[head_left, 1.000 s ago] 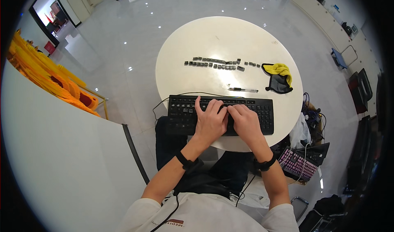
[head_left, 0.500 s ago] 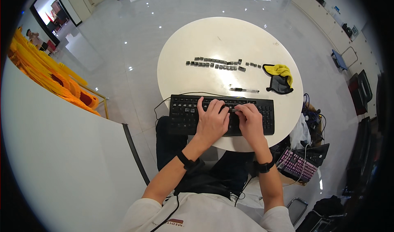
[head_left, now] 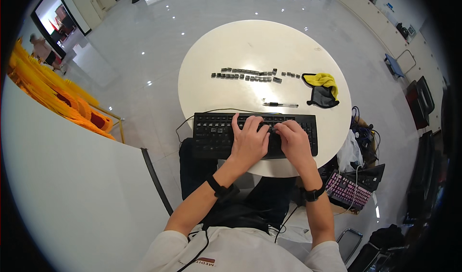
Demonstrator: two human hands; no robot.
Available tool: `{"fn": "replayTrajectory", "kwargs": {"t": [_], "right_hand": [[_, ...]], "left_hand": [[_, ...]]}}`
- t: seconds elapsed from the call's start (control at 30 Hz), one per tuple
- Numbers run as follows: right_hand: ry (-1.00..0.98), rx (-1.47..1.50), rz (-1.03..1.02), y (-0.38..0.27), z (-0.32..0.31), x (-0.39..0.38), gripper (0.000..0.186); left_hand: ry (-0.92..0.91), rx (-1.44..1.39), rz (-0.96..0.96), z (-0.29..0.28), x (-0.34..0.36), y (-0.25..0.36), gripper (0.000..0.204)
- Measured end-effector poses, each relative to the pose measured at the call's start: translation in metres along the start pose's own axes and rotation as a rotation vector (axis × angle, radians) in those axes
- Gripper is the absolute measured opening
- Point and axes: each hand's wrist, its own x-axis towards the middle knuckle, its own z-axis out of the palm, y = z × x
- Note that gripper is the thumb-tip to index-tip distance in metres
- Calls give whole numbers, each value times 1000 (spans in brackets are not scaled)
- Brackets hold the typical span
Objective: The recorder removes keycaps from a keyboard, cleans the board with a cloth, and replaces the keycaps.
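A black full-size keyboard [head_left: 208, 133] lies along the near edge of a round white table [head_left: 245, 41]. My left hand [head_left: 249, 141] rests palm down on its middle, fingers spread, holding nothing. Close by on the right, my right hand [head_left: 294, 139] is closed, thumb and forefinger pinched over the keys around a small dark piece that looks like a keycap; the fingers partly cover it. Lighter spots show among the keys at the upper left. Beyond the keyboard, loose dark keycaps [head_left: 236, 76] stand in two rows, with several more [head_left: 290, 74] to the right.
A pen [head_left: 281, 104] lies between keyboard and keycaps. A yellow and grey cloth [head_left: 323, 91] sits at the table's right. The keyboard's cable [head_left: 179, 127] loops off the left edge. A pink-keyed keyboard [head_left: 347, 192] and cables lie below right. A white panel [head_left: 72, 175] stands left.
The view has shifted slightly, so the table and keyboard sit a little further left. My right fingertips have tilted slightly around the small piece; my left hand stays in place.
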Motion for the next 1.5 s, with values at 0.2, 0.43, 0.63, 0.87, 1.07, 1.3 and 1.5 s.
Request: {"fn": "replayTrajectory", "kwargs": {"t": [0.2, 0.43, 0.63, 0.87, 1.07, 1.3, 1.5], "right_hand": [[-50, -3, -69, 7, 1, 4, 31], [-94, -172, -208, -2, 7, 6, 42], [-133, -189, -209, -5, 4, 10, 38], [-5, -55, -72, 4, 16, -2, 33], [37, 56, 29, 11, 10, -8, 24], [90, 24, 120, 15, -7, -7, 22], [38, 9, 76, 20, -5, -13, 22]], "left_hand": [[11, 0, -17, 0, 1, 4, 18], [45, 3, -20, 1, 1, 2, 16], [51, 18, -4, 3, 2, 1, 16], [47, 9, -13, 1, 0, 1, 16], [23, 4, -3, 1, 0, 3, 18], [35, 6, -3, 2, 0, 2, 21], [45, -43, 3, 10, 5, 7, 23]]}}
